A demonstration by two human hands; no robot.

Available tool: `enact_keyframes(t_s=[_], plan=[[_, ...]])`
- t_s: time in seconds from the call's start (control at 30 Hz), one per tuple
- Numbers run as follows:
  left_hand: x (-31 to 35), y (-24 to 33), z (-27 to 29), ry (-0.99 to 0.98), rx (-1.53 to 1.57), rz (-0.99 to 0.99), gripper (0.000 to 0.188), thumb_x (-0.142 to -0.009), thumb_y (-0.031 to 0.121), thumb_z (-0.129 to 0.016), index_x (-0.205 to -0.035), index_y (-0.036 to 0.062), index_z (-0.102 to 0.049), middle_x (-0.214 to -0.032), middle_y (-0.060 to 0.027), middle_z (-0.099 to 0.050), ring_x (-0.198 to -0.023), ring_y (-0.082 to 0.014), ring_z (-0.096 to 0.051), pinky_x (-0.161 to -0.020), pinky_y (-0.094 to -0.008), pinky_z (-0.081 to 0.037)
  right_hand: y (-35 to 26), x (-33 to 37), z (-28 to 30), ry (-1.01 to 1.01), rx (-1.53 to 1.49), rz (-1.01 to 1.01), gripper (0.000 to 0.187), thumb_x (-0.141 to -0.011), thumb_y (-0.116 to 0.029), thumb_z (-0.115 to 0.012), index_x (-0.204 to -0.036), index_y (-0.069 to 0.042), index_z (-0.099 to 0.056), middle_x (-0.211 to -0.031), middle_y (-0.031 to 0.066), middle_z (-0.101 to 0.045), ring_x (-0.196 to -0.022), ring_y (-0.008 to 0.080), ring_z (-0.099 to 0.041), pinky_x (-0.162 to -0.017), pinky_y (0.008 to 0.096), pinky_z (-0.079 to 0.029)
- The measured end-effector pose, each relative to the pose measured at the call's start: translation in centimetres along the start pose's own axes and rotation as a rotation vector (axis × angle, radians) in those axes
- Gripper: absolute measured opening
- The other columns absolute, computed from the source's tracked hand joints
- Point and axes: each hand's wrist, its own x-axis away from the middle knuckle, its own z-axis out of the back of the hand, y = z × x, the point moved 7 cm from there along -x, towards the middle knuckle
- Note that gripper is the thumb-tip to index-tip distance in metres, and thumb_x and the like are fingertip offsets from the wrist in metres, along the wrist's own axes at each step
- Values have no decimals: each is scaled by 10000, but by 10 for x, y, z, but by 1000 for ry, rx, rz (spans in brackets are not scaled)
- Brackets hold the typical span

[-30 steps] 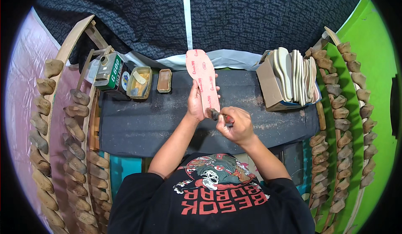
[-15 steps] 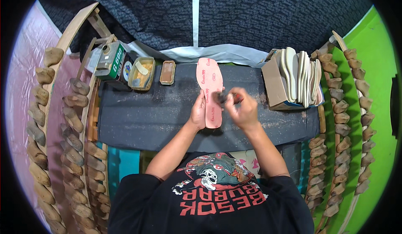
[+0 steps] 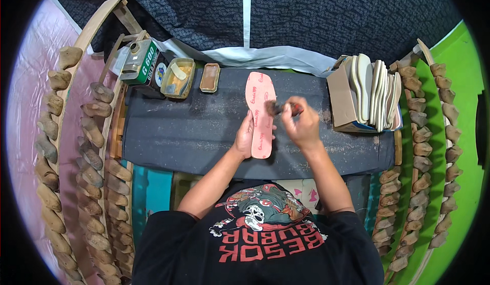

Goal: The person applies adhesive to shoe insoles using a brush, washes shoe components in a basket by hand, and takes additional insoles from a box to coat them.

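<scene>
Fingers curled, the left hand (image 3: pixel 245 140) held a probably light, bendy pink insole (image 3: pixel 261 119) aptly by its edges, the right hand (image 3: pixel 304 125) a brush (image 3: pixel 276 108).

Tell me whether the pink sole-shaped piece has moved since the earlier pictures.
Yes: judged against the dark table, the pink sole-shaped piece has moved away from its far edge, toward the near one.

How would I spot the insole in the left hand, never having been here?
Find the dark-covered table, then the left hand over its middle. That hand holds the insole, with the brush in the right hand by its right edge. Unlike the pale soles in the cardboard box, it has a pink face with red printing.
</scene>
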Motion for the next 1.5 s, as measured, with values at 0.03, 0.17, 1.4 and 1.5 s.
enact_keyframes(t_s=[0.03, 0.17, 1.4, 1.5], plan=[[0, -2, -2, -1, -4, 4, 650, -1079, 567, -276, -1414, 69, -527, -1221, -86, -671, -998, -228, -689, -804, -383, -605, 10, -5, 5, 21, 48, -43, 91, -917, -48, -661, -992, -12, -625, -769, 116, -666, -605, 223, -662, -587, 344, -532], [3, -10, -10, 16, -75, 3, 634, -1074, 574, -289, -1387, 81, -538, -1115, -116, -699, -919, -231, -707, -789, -382, -608, 4, -9, 8, -5, 46, 15, 86, -904, -50, -671, -973, -18, -632, -770, 115, -668, -606, 224, -659, -583, 344, -532], [20, -69, -12, 128, 4, -106, 633, -1072, 505, -250, -1432, 56, -513, -1373, -176, -601, -941, -245, -704, -762, -401, -620, 61, -17, 1, -196, -241, 93, 112, -885, -108, -703, -941, -37, -637, -743, 136, -674, -624, 276, -692, -578, 384, -545], [20, -61, -9, 117, -27, -111, 638, -1080, 510, -247, -1438, 50, -506, -1352, -148, -622, -924, -227, -708, -766, -392, -618, 71, -39, -2, -192, -196, -7, 105, -891, -76, -691, -966, -25, -641, -790, 141, -688, -649, 271, -700, -595, 372, -551]])
